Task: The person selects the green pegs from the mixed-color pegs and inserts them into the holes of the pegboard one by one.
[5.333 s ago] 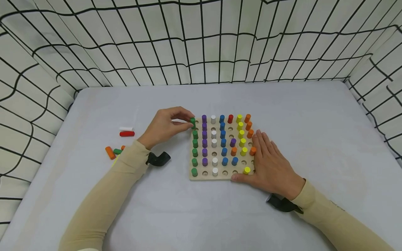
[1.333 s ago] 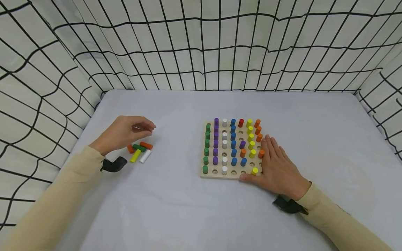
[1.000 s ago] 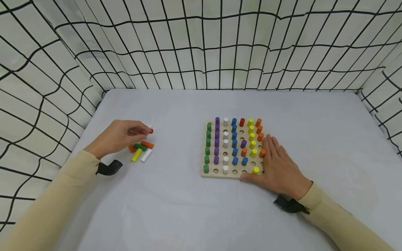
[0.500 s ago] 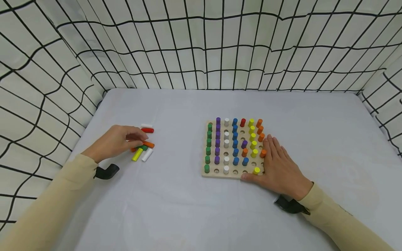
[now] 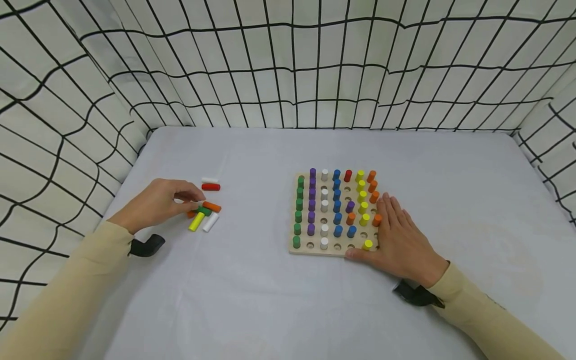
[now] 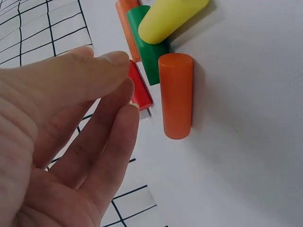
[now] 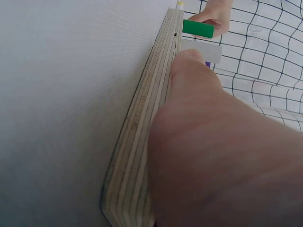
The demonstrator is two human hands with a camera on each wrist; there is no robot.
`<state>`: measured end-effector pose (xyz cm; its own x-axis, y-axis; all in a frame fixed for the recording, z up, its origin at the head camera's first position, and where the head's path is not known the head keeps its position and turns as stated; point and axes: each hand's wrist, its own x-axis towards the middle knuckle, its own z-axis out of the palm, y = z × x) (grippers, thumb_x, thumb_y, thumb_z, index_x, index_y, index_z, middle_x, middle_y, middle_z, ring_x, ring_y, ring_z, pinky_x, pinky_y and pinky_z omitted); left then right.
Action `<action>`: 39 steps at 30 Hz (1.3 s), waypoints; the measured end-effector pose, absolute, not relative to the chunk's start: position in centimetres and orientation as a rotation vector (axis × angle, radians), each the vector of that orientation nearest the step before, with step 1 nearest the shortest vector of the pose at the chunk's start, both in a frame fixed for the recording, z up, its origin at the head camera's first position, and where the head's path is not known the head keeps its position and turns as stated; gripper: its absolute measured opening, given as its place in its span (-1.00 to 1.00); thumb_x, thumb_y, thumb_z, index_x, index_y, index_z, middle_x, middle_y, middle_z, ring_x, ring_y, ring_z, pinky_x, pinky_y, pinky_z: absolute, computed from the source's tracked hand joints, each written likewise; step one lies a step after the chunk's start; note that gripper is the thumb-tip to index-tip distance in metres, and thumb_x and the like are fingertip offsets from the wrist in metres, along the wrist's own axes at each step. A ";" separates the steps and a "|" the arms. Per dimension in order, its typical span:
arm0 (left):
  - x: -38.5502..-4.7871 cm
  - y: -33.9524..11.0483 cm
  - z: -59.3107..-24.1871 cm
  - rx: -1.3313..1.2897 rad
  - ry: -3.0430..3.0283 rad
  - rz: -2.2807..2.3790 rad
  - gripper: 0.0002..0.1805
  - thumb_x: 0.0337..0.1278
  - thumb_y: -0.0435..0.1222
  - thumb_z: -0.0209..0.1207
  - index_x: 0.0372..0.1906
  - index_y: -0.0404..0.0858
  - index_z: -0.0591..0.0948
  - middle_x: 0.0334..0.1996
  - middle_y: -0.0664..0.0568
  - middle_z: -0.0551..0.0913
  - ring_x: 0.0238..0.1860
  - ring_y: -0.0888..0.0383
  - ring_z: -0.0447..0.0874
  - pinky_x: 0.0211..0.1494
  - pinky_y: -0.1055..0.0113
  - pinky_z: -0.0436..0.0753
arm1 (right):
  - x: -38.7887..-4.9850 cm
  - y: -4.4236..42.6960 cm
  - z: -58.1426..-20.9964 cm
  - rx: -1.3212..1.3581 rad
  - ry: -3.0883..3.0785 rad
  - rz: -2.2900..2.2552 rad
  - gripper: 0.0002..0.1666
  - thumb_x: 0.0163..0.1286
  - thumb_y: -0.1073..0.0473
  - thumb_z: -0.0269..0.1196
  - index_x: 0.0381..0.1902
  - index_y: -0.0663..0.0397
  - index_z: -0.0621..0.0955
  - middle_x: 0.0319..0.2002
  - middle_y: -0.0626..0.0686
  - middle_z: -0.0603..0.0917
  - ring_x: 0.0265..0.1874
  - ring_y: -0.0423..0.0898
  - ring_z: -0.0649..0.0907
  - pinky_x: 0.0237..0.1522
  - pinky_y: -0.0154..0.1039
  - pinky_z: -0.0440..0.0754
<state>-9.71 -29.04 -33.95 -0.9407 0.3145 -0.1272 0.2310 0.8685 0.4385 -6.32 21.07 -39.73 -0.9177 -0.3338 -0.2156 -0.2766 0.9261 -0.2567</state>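
Note:
My left hand (image 5: 157,205) hovers at a small pile of loose pegs, fingers bent and thumb close to the fingertips. Nothing shows between them. In the left wrist view an orange peg (image 6: 176,97) lies just past the fingertips, apart from them. A green peg (image 6: 149,56) and a yellow peg (image 6: 173,19) are beyond it. My right hand (image 5: 400,240) lies flat along the right side of the wooden pegboard (image 5: 299,251), its thumb at the front edge. Upright pegs stand in the board in coloured columns; the palm hides some holes.
Behind the pile, a red peg (image 5: 210,187) lies beside a white peg (image 5: 209,180). Another white peg (image 5: 211,223) and an orange peg (image 5: 212,206) are at the pile's right. Black wire grid panels (image 5: 292,70) surround the white-covered table (image 5: 252,300).
Earlier my left hand pinched a green peg at the board; that peg now stands there. The hand has moved left to the pile, past the red peg, then slightly back. The right hand stays put.

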 end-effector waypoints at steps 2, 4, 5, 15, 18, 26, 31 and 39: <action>-9.8 -29.0 -33.9 0.423 2.845 0.624 -0.80 0.25 -0.36 0.37 -0.07 -0.09 0.77 -0.08 0.06 0.82 0.03 -0.01 0.78 0.16 0.03 0.75 | -6.3 21.1 -39.7 -0.454 2.829 -0.324 0.69 0.11 -0.81 0.07 0.63 0.42 -0.19 0.67 0.40 -0.22 0.66 0.41 -0.09 0.64 0.38 -0.01; -9.8 -29.0 -34.0 0.432 2.843 0.600 -0.80 0.24 -0.38 0.38 -0.08 -0.08 0.77 -0.10 0.07 0.82 0.00 0.02 0.77 0.13 0.06 0.76 | -6.3 21.1 -39.7 -0.455 2.831 -0.322 0.69 0.11 -0.81 0.07 0.63 0.42 -0.19 0.67 0.40 -0.22 0.67 0.40 -0.09 0.64 0.38 -0.01; -9.9 -29.0 -34.0 0.429 2.837 0.595 -0.80 0.23 -0.38 0.38 -0.09 -0.08 0.78 -0.10 0.07 0.82 -0.01 0.03 0.77 0.10 0.10 0.77 | -6.3 21.1 -39.7 -0.456 2.833 -0.321 0.69 0.11 -0.81 0.07 0.63 0.42 -0.19 0.67 0.40 -0.22 0.67 0.40 -0.09 0.64 0.38 -0.01; -10.2 -28.8 -34.6 0.414 2.813 0.594 -0.80 0.23 -0.36 0.39 -0.07 -0.10 0.78 -0.05 0.01 0.82 -0.02 0.06 0.76 -0.07 0.54 0.66 | -6.3 21.2 -39.8 -0.461 2.841 -0.325 0.68 0.11 -0.81 0.09 0.63 0.42 -0.18 0.67 0.39 -0.22 0.67 0.39 -0.09 0.64 0.38 -0.01; -10.3 -28.7 -34.6 0.421 2.813 0.595 -0.80 0.24 -0.37 0.38 -0.07 -0.12 0.77 -0.05 0.00 0.82 -0.02 0.05 0.76 -0.08 0.51 0.66 | -6.3 21.2 -39.8 -0.457 2.841 -0.328 0.69 0.10 -0.81 0.08 0.63 0.41 -0.18 0.67 0.39 -0.23 0.67 0.39 -0.10 0.64 0.38 -0.02; -10.6 -28.2 -34.7 0.433 2.812 0.567 -0.78 0.22 -0.39 0.37 -0.04 -0.20 0.76 -0.01 -0.07 0.81 -0.01 -0.01 0.77 0.03 0.18 0.77 | -6.3 21.2 -39.8 -0.454 2.838 -0.328 0.69 0.10 -0.81 0.08 0.63 0.42 -0.18 0.67 0.39 -0.23 0.67 0.39 -0.10 0.64 0.38 -0.02; -10.7 -28.0 -34.8 0.426 2.801 0.573 -0.77 0.21 -0.40 0.37 -0.02 -0.23 0.76 0.01 -0.12 0.80 0.01 -0.06 0.77 0.02 0.17 0.78 | -6.3 21.2 -39.8 -0.450 2.834 -0.326 0.69 0.10 -0.81 0.09 0.63 0.41 -0.19 0.67 0.39 -0.23 0.67 0.39 -0.09 0.64 0.38 -0.03; -10.9 -27.9 -34.9 0.436 2.761 0.573 -0.76 0.22 -0.46 0.32 -0.07 -0.16 0.77 0.21 -0.16 0.72 0.02 -0.01 0.76 -0.11 0.47 0.65 | -6.3 21.1 -39.8 -0.449 2.826 -0.343 0.69 0.11 -0.80 0.09 0.63 0.41 -0.19 0.67 0.39 -0.23 0.67 0.39 -0.10 0.64 0.38 -0.03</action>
